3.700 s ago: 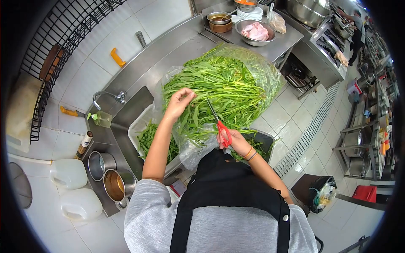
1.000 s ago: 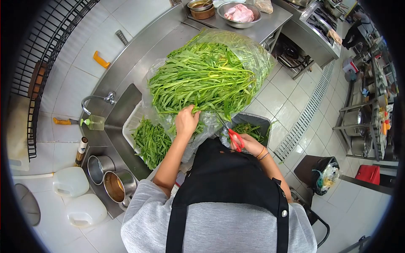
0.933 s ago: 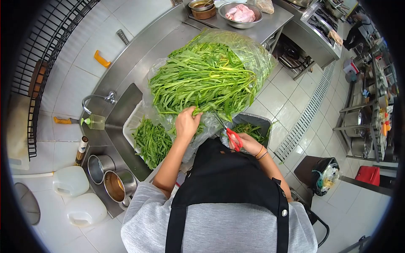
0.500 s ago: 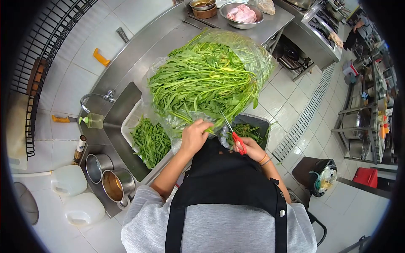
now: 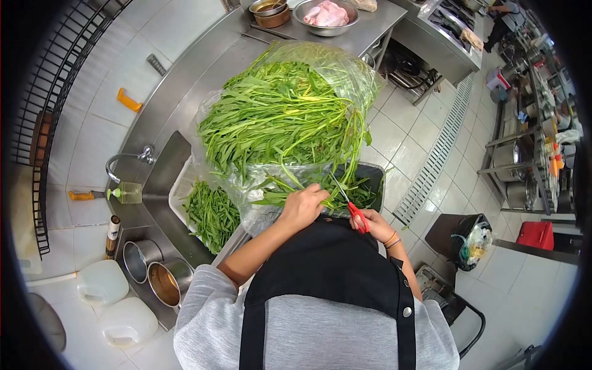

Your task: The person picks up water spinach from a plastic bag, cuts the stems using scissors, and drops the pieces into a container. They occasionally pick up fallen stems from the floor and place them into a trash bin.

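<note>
My left hand (image 5: 303, 207) is closed around a few stems of leafy greens, with leaves sticking out to its left. In my right hand (image 5: 372, 226) are red-handled scissors (image 5: 356, 216), their blades pointing up and left beside the stems. A large heap of long leafy greens (image 5: 277, 117) lies in a clear plastic bag (image 5: 246, 197) just beyond my hands. Under the scissors stands a dark bin (image 5: 372, 176) with green cuttings inside. To the left, cut greens (image 5: 211, 213) fill a white basket (image 5: 179, 196) in the sink.
A steel sink (image 5: 168, 166) with a tap (image 5: 145, 155) and soap bottle (image 5: 129, 192) is on the left. Steel pots (image 5: 143, 258) and white jugs (image 5: 103, 282) stand nearer me. A bowl of raw meat (image 5: 325, 17) sits at the back. A person (image 5: 507, 21) is far right.
My left hand has moved right, closer to the scissors, bringing several stems away from the heap over the bin. The whole view has shifted slightly.
</note>
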`<state>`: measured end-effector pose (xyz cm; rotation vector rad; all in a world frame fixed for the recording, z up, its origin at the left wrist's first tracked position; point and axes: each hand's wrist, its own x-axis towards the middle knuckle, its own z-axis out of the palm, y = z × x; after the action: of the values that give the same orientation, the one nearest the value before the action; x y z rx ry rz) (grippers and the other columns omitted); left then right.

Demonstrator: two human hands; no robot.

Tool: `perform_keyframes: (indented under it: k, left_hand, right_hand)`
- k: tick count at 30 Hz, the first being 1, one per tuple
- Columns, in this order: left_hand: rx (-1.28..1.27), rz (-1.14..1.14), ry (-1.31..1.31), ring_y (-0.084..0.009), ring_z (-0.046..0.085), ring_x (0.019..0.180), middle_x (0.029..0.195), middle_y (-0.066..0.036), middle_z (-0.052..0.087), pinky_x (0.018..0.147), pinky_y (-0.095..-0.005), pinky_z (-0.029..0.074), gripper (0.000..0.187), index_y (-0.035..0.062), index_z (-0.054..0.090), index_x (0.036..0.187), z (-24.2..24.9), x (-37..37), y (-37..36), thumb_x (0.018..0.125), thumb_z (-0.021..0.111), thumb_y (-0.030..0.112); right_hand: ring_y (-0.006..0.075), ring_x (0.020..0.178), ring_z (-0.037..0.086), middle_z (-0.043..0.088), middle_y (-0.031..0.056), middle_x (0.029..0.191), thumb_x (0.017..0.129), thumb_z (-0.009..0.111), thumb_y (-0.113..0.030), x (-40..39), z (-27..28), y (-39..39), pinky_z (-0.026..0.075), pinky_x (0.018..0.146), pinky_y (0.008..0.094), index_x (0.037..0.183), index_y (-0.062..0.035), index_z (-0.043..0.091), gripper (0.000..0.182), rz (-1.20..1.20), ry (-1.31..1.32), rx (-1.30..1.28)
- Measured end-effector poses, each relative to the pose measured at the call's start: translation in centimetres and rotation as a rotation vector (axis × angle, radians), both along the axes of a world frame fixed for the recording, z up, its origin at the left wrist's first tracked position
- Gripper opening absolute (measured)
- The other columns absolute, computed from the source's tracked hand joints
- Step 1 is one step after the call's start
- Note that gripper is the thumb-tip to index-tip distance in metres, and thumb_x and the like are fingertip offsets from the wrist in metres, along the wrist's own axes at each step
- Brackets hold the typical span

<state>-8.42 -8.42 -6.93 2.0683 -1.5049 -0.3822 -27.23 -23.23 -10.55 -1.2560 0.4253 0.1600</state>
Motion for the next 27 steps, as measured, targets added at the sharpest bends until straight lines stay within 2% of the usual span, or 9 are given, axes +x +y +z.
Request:
perform_keyframes:
  k: [4, 11, 14, 17, 19, 21, 24, 26, 27]
  left_hand:
    - [0.003, -0.004, 0.038, -0.0280, 0.060, 0.070, 0.084, -0.006, 0.054, 0.060, -0.0387, 0.049, 0.020, 0.0100, 0.062, 0.088, 0.4, 0.2, 0.2, 0.068, 0.065, 0.007]
    - [0.020, -0.091, 0.085, -0.0239, 0.061, 0.071, 0.092, -0.002, 0.057, 0.061, -0.0340, 0.050, 0.027, 0.0112, 0.066, 0.090, 1.2, -0.3, 0.9, 0.063, 0.069, 0.006]
    - [-0.042, -0.100, 0.080, -0.0229, 0.062, 0.069, 0.087, -0.002, 0.060, 0.059, -0.0328, 0.050, 0.025, 0.0109, 0.066, 0.088, 2.2, -0.7, 1.1, 0.064, 0.070, 0.008]
    - [-0.067, -0.149, 0.118, -0.0232, 0.062, 0.072, 0.086, -0.002, 0.062, 0.061, -0.0343, 0.051, 0.026, 0.0115, 0.065, 0.090, 2.9, -0.8, 1.4, 0.064, 0.069, 0.008]
    - [-0.090, -0.183, 0.127, -0.0231, 0.062, 0.072, 0.085, -0.002, 0.062, 0.061, -0.0339, 0.051, 0.026, 0.0117, 0.065, 0.090, 3.9, -0.7, 1.6, 0.064, 0.068, 0.008]
    - [-0.117, -0.217, 0.134, -0.0230, 0.063, 0.072, 0.085, -0.002, 0.062, 0.060, -0.0335, 0.051, 0.027, 0.0119, 0.065, 0.091, 4.1, -0.6, 1.5, 0.064, 0.068, 0.008]
    - [-0.073, -0.255, 0.138, -0.0234, 0.062, 0.073, 0.085, -0.002, 0.062, 0.060, -0.0340, 0.051, 0.026, 0.0120, 0.065, 0.091, 3.7, -0.7, 0.9, 0.065, 0.068, 0.009]
    - [0.006, -0.274, 0.085, -0.0258, 0.062, 0.073, 0.083, -0.005, 0.062, 0.060, -0.0364, 0.051, 0.015, 0.0110, 0.065, 0.085, 1.9, -0.9, -0.3, 0.069, 0.065, 0.013]
    - [0.005, -0.274, 0.086, -0.0258, 0.062, 0.073, 0.083, -0.005, 0.062, 0.060, -0.0364, 0.051, 0.015, 0.0110, 0.065, 0.085, 1.0, -1.1, -1.1, 0.069, 0.065, 0.013]
  right_hand:
    - [0.0029, 0.061, 0.040, 0.046, -0.0059, 0.065, 0.085, 0.061, -0.027, -0.8, -0.8, 0.1, 0.033, 0.055, 0.0203, 0.071, -0.0053, 0.054, 0.027, 0.016, 0.001, -0.035]
    - [0.0025, 0.057, 0.037, 0.043, -0.0075, 0.064, 0.083, 0.065, -0.020, -2.9, 1.9, 0.8, 0.030, 0.051, 0.0194, 0.068, -0.0064, 0.051, 0.024, 0.042, 0.069, -0.013]
    - [0.0026, 0.056, 0.037, 0.043, -0.0070, 0.063, 0.082, 0.065, -0.015, -3.5, 3.1, 1.2, 0.031, 0.051, 0.0202, 0.069, -0.0055, 0.051, 0.022, -0.001, 0.044, -0.024]
    - [0.0041, 0.058, 0.038, 0.045, -0.0035, 0.066, 0.081, 0.063, -0.008, -3.9, 6.0, 1.3, 0.033, 0.052, 0.0216, 0.071, -0.0027, 0.051, 0.016, 0.021, 0.054, -0.111]
    - [0.0057, 0.060, 0.041, 0.045, 0.0004, 0.070, 0.078, 0.061, -0.001, -4.7, 6.6, 1.4, 0.036, 0.054, 0.0221, 0.076, -0.0003, 0.052, 0.009, 0.052, -0.115, -0.320]
    - [0.0070, 0.061, 0.043, 0.045, 0.0026, 0.073, 0.077, 0.060, -0.002, -5.6, 6.1, 1.6, 0.036, 0.055, 0.0215, 0.080, 0.0005, 0.052, 0.008, 0.090, -0.129, -0.359]
    - [0.0061, 0.062, 0.043, 0.047, 0.0007, 0.071, 0.082, 0.058, -0.007, -6.2, 5.2, 2.1, 0.036, 0.055, 0.0209, 0.077, -0.0020, 0.054, 0.008, 0.037, -0.116, -0.299]
    - [0.0055, 0.061, 0.043, 0.049, -0.0010, 0.069, 0.087, 0.055, -0.019, -6.2, 3.8, 2.2, 0.037, 0.055, 0.0213, 0.075, -0.0058, 0.055, 0.018, -0.089, 0.210, 0.074]
    - [0.0055, 0.061, 0.043, 0.049, -0.0010, 0.069, 0.087, 0.055, -0.019, -6.1, 2.3, 2.1, 0.037, 0.055, 0.0213, 0.075, -0.0058, 0.055, 0.018, -0.089, 0.211, 0.073]
